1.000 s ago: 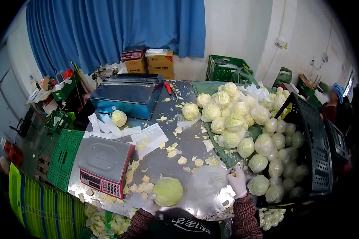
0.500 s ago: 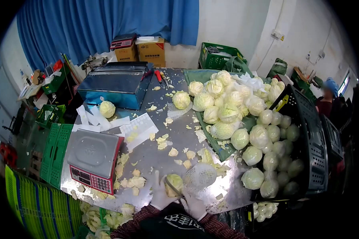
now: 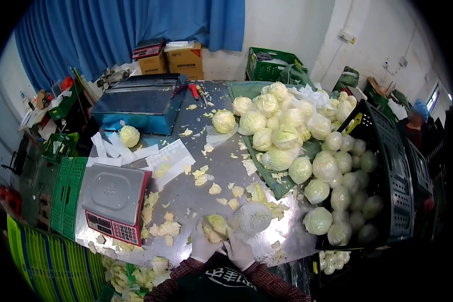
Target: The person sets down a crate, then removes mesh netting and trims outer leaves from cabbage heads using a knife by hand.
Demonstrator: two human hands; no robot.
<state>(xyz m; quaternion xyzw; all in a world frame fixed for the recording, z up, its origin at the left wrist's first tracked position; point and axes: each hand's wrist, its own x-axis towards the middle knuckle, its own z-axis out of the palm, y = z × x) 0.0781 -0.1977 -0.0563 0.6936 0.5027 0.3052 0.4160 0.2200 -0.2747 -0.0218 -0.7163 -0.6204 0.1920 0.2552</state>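
Observation:
My left hand [image 3: 203, 246], in a white glove, is closed round the left and lower side of a cabbage [image 3: 215, 227]. The cabbage's pale cut base faces me. My right hand [image 3: 240, 251], also gloved, is closed at the cabbage's lower right, a finger against its side. The knife it held a moment ago is hardly visible now, hidden by the fingers or the cabbage. Just right of the cabbage lies a white foam net [image 3: 252, 219]. Trimmed leaves and stem pieces [image 3: 168, 227] are scattered to the left.
A scale [image 3: 113, 194] stands at left, with a wrapping machine [image 3: 136, 105] behind it. Cabbages [image 3: 287, 118] are heaped on green cloth at right, beside a tipped black crate [image 3: 387, 171] of wrapped ones. Red-handled tools [image 3: 194, 91] lie at the back. A person [image 3: 415, 123] is far right.
The knife blade that lay across the cabbage no longer shows there. The cabbage has turned in my left hand, bringing its base round. The view has shifted slightly.

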